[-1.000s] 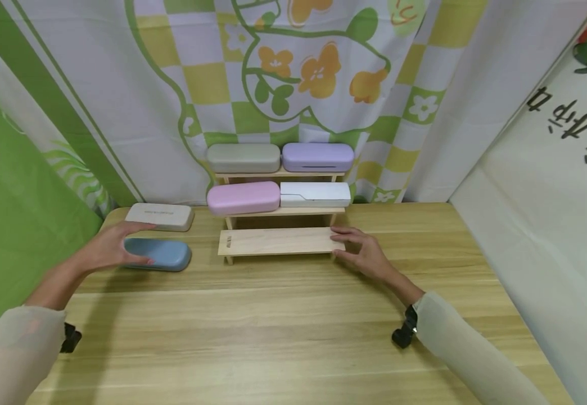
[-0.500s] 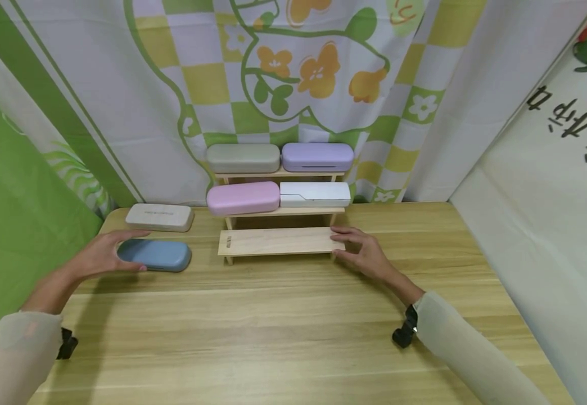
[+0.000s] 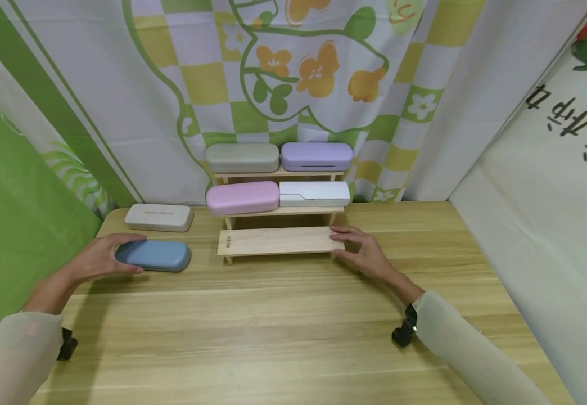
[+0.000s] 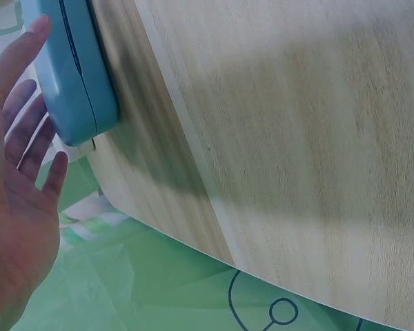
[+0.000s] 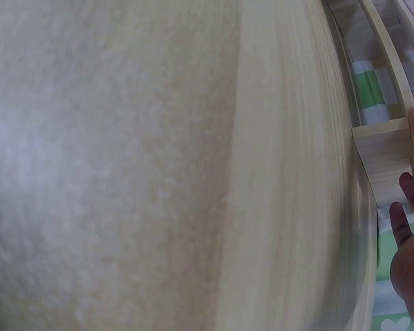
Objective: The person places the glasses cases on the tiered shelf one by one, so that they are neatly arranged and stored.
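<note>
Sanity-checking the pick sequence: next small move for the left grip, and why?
Probably close the left grip on the blue case. Its thumb and fingers straddle the case's left end, though firm contact can't be confirmed, and the case lies on the table. The front shelf, with the right grip at its right end, carries no case.

Case (image 3: 159, 256) before box (image 3: 159, 217), apparently apart — left of stand (image 3: 278, 242).

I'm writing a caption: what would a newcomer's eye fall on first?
Probably the pink glasses case and lilac glasses case, on the stepped wooden stand near the head view's centre. Next, the blue glasses case further left, with the left hand around its left end. The right hand touches the stand's right end.
</note>
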Demonstrator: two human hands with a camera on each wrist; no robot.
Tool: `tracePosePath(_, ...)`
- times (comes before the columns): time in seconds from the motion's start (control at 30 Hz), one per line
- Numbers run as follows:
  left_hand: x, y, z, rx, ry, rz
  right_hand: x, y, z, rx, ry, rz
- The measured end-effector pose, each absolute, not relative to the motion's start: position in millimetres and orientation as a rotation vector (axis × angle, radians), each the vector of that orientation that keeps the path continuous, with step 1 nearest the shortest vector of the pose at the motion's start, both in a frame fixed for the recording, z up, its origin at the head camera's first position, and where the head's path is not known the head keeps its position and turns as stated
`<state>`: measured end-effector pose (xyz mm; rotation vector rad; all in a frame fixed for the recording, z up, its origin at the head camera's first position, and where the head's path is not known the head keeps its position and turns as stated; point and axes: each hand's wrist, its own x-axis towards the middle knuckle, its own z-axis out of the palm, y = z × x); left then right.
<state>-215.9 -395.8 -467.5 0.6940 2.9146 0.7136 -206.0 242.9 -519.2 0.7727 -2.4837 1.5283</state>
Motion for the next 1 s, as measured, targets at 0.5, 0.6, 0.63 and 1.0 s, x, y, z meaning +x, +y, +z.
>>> tracePosePath(0.5, -217.3, -397.3, -475.7, 0.727, 2.960, 0.739, -205.4, 240.6, -521.7, 0.764, -2.477, 1.515)
tracePosePath(0.6, -215.7, -396.5, -476.3, 0.735, 2.965, 0.771, -205.9, 239.9, -522.8, 0.771, -2.464, 1.494)
tracePosePath(0.63, -215.4, -396.2, -476.6, 0.739, 2.965, 0.778, -206.1, 239.8, -523.1, 0.772, -2.459, 1.491)
tracePosePath(1.0, -216.0, -393.7, -480.9, 0.735, 2.996, 0.723, -206.8, 241.6, -520.1, 0.771, -2.472, 1.484)
